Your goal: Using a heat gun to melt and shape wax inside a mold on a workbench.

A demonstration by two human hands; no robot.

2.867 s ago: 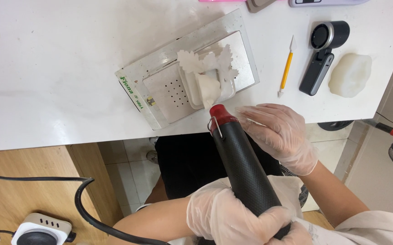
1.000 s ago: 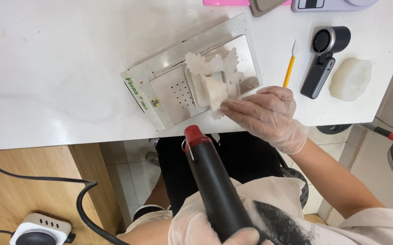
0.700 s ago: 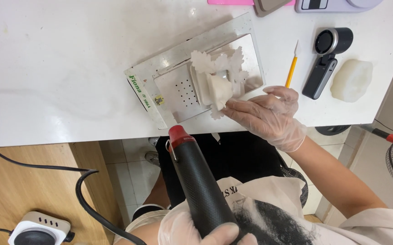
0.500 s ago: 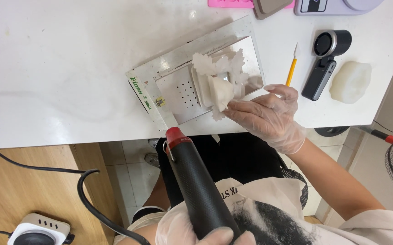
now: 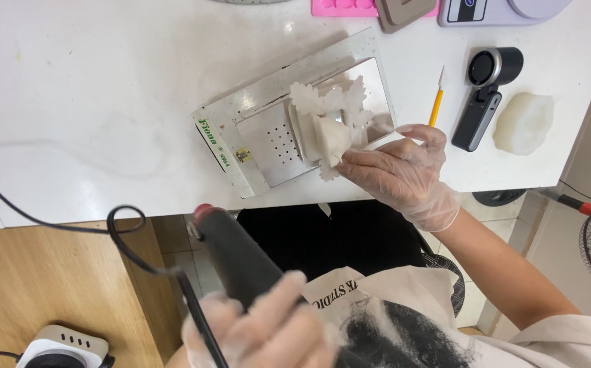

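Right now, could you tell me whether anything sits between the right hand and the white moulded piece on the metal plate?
Nothing visible: the right hand already touches the white moulded piece with its fingertips.

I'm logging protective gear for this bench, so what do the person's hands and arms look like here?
Both hands wear thin, translucent disposable gloves, wrinkled and loose at the cuffs: the right hand sharply seen, the left hand blurred. The gloves end at the wrists. The forearms are bare, and a pale short sleeve shows at the right upper arm. No watch or jewellery is visible.
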